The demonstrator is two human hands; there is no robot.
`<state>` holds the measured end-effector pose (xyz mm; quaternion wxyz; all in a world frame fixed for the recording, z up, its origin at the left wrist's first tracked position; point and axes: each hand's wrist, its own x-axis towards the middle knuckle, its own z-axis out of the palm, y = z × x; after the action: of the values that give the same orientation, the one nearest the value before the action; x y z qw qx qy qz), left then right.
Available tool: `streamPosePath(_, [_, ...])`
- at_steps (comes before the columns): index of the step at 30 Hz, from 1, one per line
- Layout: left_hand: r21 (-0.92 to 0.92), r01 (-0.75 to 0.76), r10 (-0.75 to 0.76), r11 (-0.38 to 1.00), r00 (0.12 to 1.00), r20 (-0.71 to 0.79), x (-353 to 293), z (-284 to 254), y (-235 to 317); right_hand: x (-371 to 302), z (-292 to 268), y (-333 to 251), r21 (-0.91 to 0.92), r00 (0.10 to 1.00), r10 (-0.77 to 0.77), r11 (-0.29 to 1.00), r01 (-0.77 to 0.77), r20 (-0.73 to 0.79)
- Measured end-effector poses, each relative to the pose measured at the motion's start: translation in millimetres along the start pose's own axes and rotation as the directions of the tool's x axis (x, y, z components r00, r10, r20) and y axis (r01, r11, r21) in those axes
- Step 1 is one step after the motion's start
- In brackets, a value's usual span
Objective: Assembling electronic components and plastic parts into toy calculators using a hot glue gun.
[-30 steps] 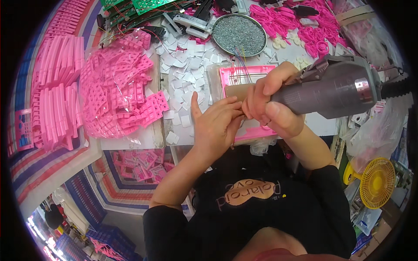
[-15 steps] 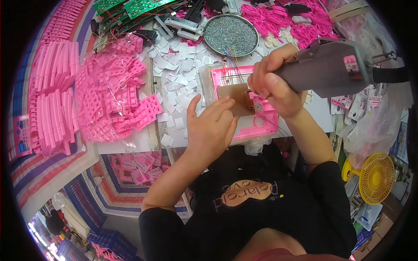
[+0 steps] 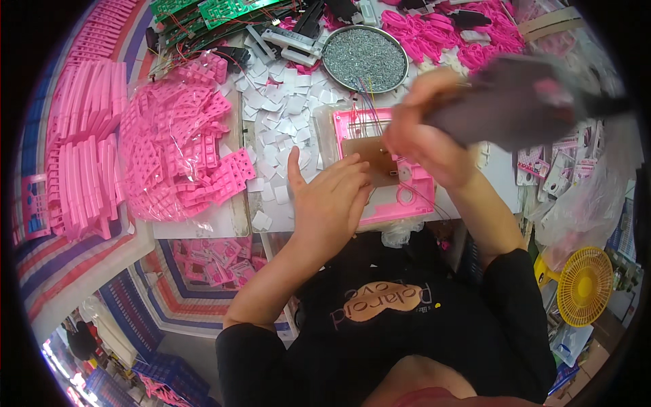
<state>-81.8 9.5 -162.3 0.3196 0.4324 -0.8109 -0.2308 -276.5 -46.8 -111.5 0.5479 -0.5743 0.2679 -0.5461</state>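
Note:
A pink plastic housing (image 3: 415, 197) lies on the worktable in front of me, with a brown circuit board (image 3: 371, 153) set in it and thin wires running from its top and right side. My left hand (image 3: 332, 193) rests with fingers stretched out, its fingertips on the board's left part. In my right hand (image 3: 434, 132) is a dark grey power screwdriver (image 3: 505, 108), gripped near its front end and blurred by motion. The screwdriver lies sideways over the housing's right side. Its tip is hidden behind my fingers.
A round metal dish (image 3: 365, 60) of small screws stands behind the housing. White square pieces (image 3: 281, 102) are scattered left of it. Farther left is a clear bag of pink parts (image 3: 176, 146). Green circuit boards (image 3: 227, 9) and pink pieces (image 3: 434, 34) lie at the back. A yellow fan (image 3: 584, 286) stands right.
My right hand and the screwdriver have shifted slightly and are now blurred. The left hand keeps its place on the board.

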Motion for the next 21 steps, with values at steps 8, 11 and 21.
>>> streamPosePath(8, [-0.196,0.011,-0.023,0.981,0.998,-0.057,10.0,6.4,8.6,-13.5,19.5,-32.8,0.254,0.998,-0.061,0.966,0.057,0.008])
streamPosePath(11, [-0.177,-0.061,0.044,0.982,0.994,-0.101,13.4,8.8,9.9,-17.9,17.1,-34.1,0.255,0.997,-0.071,0.964,0.071,-0.010])
streamPosePath(21, [0.702,-0.087,0.051,0.707,0.996,0.073,173.5,3.4,-59.4,-12.4,7.6,-16.7,0.235,0.999,0.026,0.972,-0.021,-0.020])
